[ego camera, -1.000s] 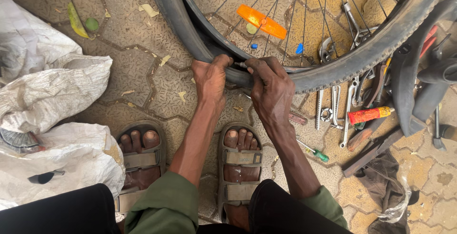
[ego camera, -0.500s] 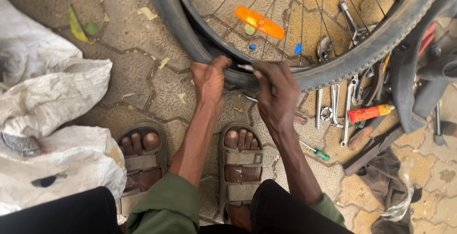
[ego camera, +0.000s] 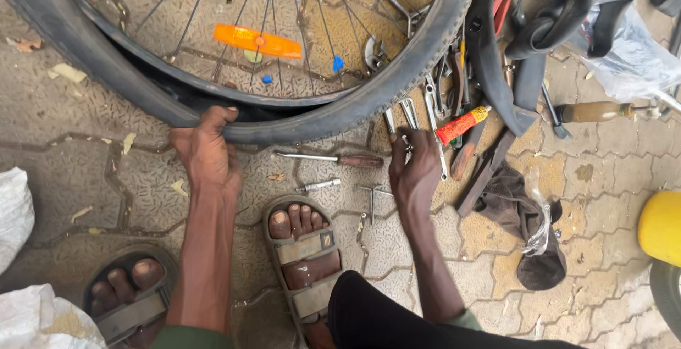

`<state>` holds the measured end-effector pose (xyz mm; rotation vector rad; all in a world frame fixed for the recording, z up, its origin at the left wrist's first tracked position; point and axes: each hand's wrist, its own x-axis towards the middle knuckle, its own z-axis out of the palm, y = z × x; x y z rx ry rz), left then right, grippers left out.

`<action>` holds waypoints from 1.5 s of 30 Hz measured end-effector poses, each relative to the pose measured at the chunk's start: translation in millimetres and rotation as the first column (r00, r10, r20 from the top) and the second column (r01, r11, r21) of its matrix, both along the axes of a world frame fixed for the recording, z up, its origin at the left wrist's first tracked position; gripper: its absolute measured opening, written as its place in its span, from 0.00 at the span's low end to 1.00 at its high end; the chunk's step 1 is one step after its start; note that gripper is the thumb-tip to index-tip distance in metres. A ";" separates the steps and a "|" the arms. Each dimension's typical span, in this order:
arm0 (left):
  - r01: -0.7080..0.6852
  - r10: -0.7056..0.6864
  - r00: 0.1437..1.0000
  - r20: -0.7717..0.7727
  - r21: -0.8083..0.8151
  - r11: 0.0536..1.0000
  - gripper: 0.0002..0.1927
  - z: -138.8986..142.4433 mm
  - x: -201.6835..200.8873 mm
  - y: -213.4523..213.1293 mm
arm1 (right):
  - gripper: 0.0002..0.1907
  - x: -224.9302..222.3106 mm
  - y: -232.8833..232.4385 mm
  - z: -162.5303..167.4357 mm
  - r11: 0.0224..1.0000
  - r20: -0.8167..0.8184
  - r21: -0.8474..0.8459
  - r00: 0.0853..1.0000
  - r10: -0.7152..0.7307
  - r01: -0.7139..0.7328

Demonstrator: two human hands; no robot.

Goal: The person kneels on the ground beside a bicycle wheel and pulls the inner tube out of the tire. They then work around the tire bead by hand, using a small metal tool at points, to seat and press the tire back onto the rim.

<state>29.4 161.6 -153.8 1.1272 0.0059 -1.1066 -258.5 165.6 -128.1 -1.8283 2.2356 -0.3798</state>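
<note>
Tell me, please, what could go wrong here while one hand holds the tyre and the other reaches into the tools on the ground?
The left hand alone steadies the bicycle tyre, so the wheel might roll or tip. The right hand reaches among crowded spanners, where fingers could get nicked or tools knocked about. The screwdriver lies just ahead of the sandalled foot and could be stepped on.

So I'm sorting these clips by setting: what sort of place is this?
Probably an outdoor roadside bicycle repair spot: a bicycle wheel held by the left hand, wrenches by the right hand, all on paving blocks.
</note>
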 end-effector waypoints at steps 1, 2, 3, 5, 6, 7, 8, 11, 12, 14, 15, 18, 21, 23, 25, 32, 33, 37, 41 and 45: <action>0.008 -0.008 1.000 -0.006 0.009 1.000 0.18 1.1 1.3 -1.5 | 0.15 -8.7 -7.0 -5.6 0.995 -0.044 -0.030 0.995 0.089 -0.090; 0.033 -0.034 0.999 0.012 0.050 0.998 0.16 1.4 2.4 -2.2 | 0.24 -15.1 -13.9 -12.2 0.982 -0.090 -0.057 0.980 0.177 -0.183; 0.055 -0.059 0.998 0.031 0.102 0.993 0.15 0.9 3.1 -2.4 | 0.33 -20.3 -17.6 -17.9 0.959 -0.133 -0.069 0.955 0.265 -0.276; 0.065 -0.075 0.996 0.051 0.165 0.984 0.15 -0.9 7.8 0.7 | 0.41 -23.7 -27.2 -28.8 0.970 -0.173 -0.023 0.956 0.236 -0.244; 0.063 -0.071 0.996 0.048 0.161 0.985 0.15 -2.4 7.9 0.3 | 0.46 -25.7 -30.9 -32.9 0.973 -0.191 -0.002 0.955 0.227 -0.232; 0.062 -0.069 0.997 0.042 0.152 0.986 0.16 -3.6 8.1 0.2 | 0.32 -27.8 -33.6 -33.5 0.968 -0.211 0.014 0.946 0.246 -0.249; 0.053 -0.060 0.997 0.038 0.168 0.984 0.17 -4.2 8.3 0.0 | 0.20 -27.6 -37.1 -33.6 0.963 -0.233 0.025 0.936 0.265 -0.267; 0.047 -0.062 0.996 0.063 0.218 0.975 0.16 -2.2 8.0 -2.9 | 0.16 -24.9 -48.0 -22.9 0.968 -0.238 0.147 0.942 0.236 -0.206; 0.056 -0.079 0.993 0.085 0.244 0.968 0.14 0.0 7.6 -3.9 | 0.16 -22.1 -49.2 -17.1 0.971 -0.218 0.112 0.948 0.230 -0.210; 0.061 -0.104 0.986 0.131 0.297 0.953 0.11 5.8 7.8 -6.5 | 0.16 -16.3 -50.6 -1.7 0.975 -0.187 0.033 0.957 0.224 -0.222; 0.057 -0.113 0.981 0.158 0.326 0.944 0.10 9.2 8.2 -8.4 | 0.16 -12.3 -51.5 5.5 0.985 -0.186 0.059 0.968 0.169 -0.161; 0.078 -0.131 0.983 0.126 0.359 0.930 0.09 20.5 9.5 -9.0 | 0.18 -15.0 -34.8 31.7 0.992 -0.203 0.130 0.979 0.022 0.005; 0.077 -0.140 0.978 0.153 0.363 0.929 0.10 29.7 10.1 -14.5 | 0.19 -27.6 -19.3 38.3 0.996 -0.229 0.070 0.973 -0.035 0.052; 0.084 -0.164 0.973 0.162 0.414 0.906 0.11 35.1 10.7 -16.1 | 0.19 -41.3 -9.6 33.5 0.999 -0.257 0.012 0.965 -0.042 0.046; 0.102 -0.188 0.971 0.146 0.462 0.881 0.12 39.4 12.9 -19.1 | 0.20 -58.5 -6.6 28.3 0.988 -0.327 0.021 0.935 -0.139 0.154; 0.163 -0.240 0.967 0.091 0.501 0.850 0.14 53.2 13.9 -23.0 | 0.23 -90.8 26.6 57.9 0.895 0.195 -0.355 0.958 -0.212 0.270; 0.169 -0.253 0.962 0.100 0.510 0.843 0.15 56.0 13.8 -22.8 | 0.22 -88.2 28.9 67.0 0.874 0.270 -0.453 0.961 -0.054 0.176; 0.150 -0.326 0.922 0.207 0.586 0.796 0.20 67.2 19.2 -23.3 | 0.32 -65.8 17.9 100.4 0.729 0.449 -0.677 0.842 0.298 0.102; 0.210 -0.487 0.843 0.230 0.692 0.690 0.26 69.5 33.4 -26.1 | 0.28 -52.3 -13.4 135.3 0.627 0.501 -0.774 0.696 0.515 0.093; 0.304 -0.462 0.878 0.127 0.598 0.741 0.26 55.6 41.1 -24.0 | 0.22 -46.9 -59.4 152.4 0.586 0.570 -0.791 0.556 0.605 0.175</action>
